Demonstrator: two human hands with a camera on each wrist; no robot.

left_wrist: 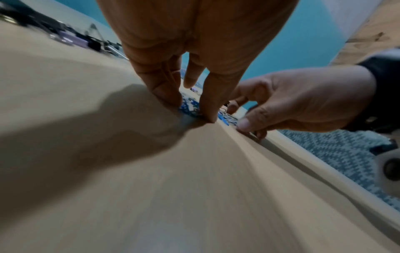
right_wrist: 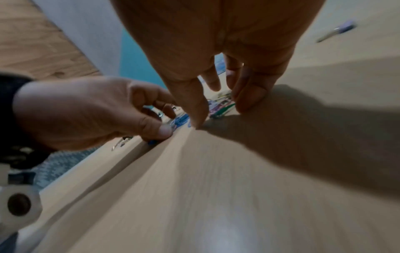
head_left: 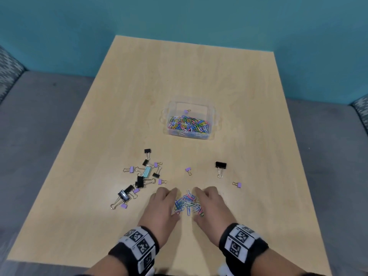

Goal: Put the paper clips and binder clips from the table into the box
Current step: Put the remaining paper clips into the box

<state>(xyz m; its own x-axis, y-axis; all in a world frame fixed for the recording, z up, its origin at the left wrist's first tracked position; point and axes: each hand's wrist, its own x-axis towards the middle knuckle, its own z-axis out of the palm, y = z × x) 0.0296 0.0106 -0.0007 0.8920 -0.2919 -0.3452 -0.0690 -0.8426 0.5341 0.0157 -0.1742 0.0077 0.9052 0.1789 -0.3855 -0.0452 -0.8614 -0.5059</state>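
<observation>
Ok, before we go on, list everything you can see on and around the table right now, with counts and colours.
Table: one, light wood, centre of view.
Box: one, clear plastic, mid-table, already holding many mixed-colour paper clips and one purple binder clip.
Paper clip pile: one heap, mixed colours, near edge, between the hands.
Black binder clips: about seven; one alone on the right, the rest in the left cluster.
Purple binder clips: about nine on the table, small, scattered left, centre and right.
Teal binder clip: one, in the left cluster.
Left hand: fingers curled down at the pile's left side.
Right hand: the same on the pile's right.
</observation>
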